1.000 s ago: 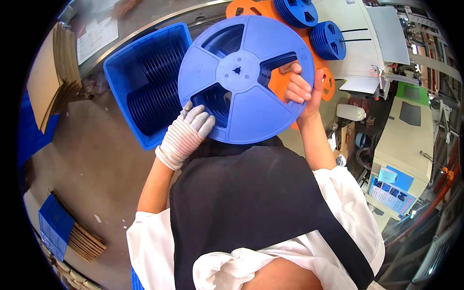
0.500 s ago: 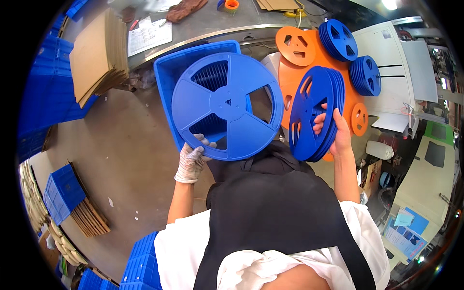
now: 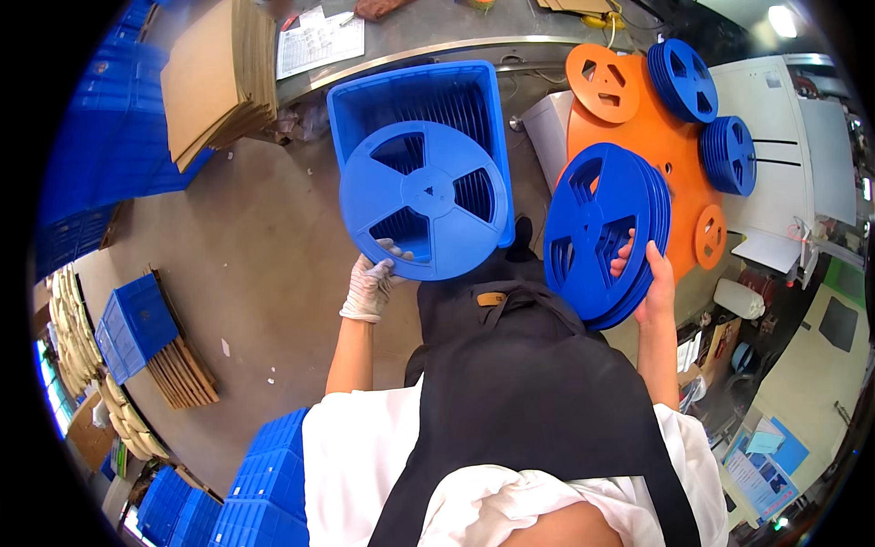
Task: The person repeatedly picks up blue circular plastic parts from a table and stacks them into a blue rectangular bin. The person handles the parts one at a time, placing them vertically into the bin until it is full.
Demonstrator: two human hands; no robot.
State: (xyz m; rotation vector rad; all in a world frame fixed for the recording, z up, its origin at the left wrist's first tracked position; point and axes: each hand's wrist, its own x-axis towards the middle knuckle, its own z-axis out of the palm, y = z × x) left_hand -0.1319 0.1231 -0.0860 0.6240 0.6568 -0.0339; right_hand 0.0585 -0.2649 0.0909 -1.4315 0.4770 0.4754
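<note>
My left hand [image 3: 369, 284], in a pale glove, grips the lower left rim of a single blue plastic reel [image 3: 424, 193] by one of its cut-out windows. This reel is held face-up in front of a blue bin [image 3: 504, 137] and covers part of its near side. Several more reels stand on edge inside the bin. My bare right hand [image 3: 654, 278] is closed on the right side of a stack of blue reels [image 3: 583, 232], its fingers reaching through the windows. The stack is tilted, with its layered edges toward the right.
Beyond the stack is a round-edged orange table [image 3: 638, 164] with orange discs [image 3: 603, 82] and two upright stacks of blue reels [image 3: 682, 80]. Cardboard sheets [image 3: 214, 87] and papers [image 3: 319, 44] lie at the metal bench [image 3: 410, 32]. Blue crates [image 3: 264, 474] stand at the left.
The reel in my left hand has lowered away from the view, showing more of the bin and its reels. The stack in my right hand has turned more face-on. The whole view has shifted.
</note>
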